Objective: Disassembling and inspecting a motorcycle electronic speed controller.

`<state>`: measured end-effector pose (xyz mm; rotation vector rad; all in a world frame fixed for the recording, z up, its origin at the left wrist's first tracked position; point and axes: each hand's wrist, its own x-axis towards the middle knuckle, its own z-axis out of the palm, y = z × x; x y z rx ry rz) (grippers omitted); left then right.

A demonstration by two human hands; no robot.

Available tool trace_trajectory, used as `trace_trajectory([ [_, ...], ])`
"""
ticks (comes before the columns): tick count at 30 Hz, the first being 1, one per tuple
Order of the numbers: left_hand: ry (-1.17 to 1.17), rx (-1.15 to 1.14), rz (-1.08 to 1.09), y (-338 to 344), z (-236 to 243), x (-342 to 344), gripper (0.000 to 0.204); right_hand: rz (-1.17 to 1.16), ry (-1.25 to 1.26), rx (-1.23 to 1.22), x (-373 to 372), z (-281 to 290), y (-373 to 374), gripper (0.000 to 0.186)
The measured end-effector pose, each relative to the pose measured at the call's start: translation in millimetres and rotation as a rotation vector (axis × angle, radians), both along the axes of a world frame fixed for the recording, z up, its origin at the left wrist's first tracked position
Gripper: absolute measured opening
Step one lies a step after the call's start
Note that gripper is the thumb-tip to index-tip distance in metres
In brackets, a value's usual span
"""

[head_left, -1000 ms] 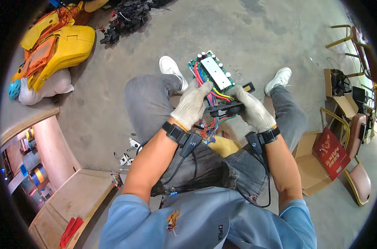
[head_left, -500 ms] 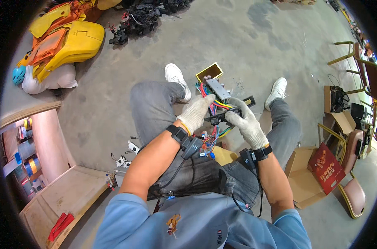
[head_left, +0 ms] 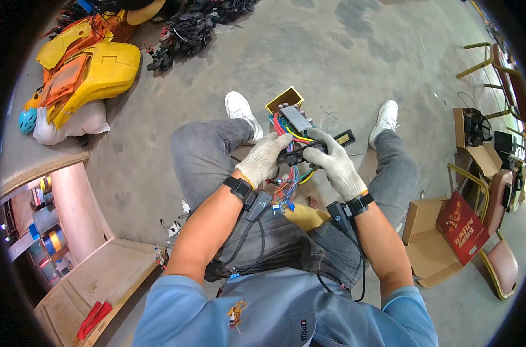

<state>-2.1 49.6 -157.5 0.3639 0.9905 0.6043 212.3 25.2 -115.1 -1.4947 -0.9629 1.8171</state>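
Both my hands wear white knit gloves. Between them is a black elongated plastic part, lying across a bundle of coloured wires. My left hand is closed at its left end. My right hand pinches its right end with thumb and fingers. The wires run up to a grey metal circuit module just beyond my fingertips. Behind that lies an open rectangular housing with a yellow rim. A black bar with a yellowish label sits beside my right fingers. Loose connectors hang at the wires' lower ends.
An open cardboard box with a red panel stands at right, near chairs. Yellow and orange plastic shells and a pile of black parts lie far left. A wooden tray with red strips is near left.
My left hand has shifted from the upper wires down onto the left end of the black part. My right hand keeps its hold. The whole view has shifted slightly.
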Motion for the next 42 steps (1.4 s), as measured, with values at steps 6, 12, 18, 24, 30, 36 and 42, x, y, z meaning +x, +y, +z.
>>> trace_trajectory([
  [6, 0.27, -0.052, -0.291, 3, 28, 4, 0.039, -0.136, 0.059, -0.057, 14, -16, -4, 0.07],
  [12, 0.172, 0.111, -0.255, 1, 41, 9, 0.041, -0.11, 0.137, -0.074, 21, -17, -9, 0.076],
  [18, 0.384, 0.147, -0.414, 3, 37, 8, 0.044, -0.105, 0.213, -0.148, 17, 7, -5, 0.075],
  [24, 0.331, 0.066, -0.369, -9, 38, 31, 0.044, -0.084, 0.066, -0.15, 34, 5, -18, 0.071],
  [30, 0.447, 0.209, -0.425, -8, 38, 33, 0.037, -0.125, -0.074, -0.154, 29, 8, -14, 0.07],
  [36, 0.38, 0.281, -0.2, -19, 29, 27, 0.025, -0.127, -0.095, -0.273, 17, 21, 9, 0.064],
  [42, 0.356, 0.225, -0.276, -12, 33, 11, 0.021, -0.11, -0.199, -0.204, -9, 27, 37, 0.073],
])
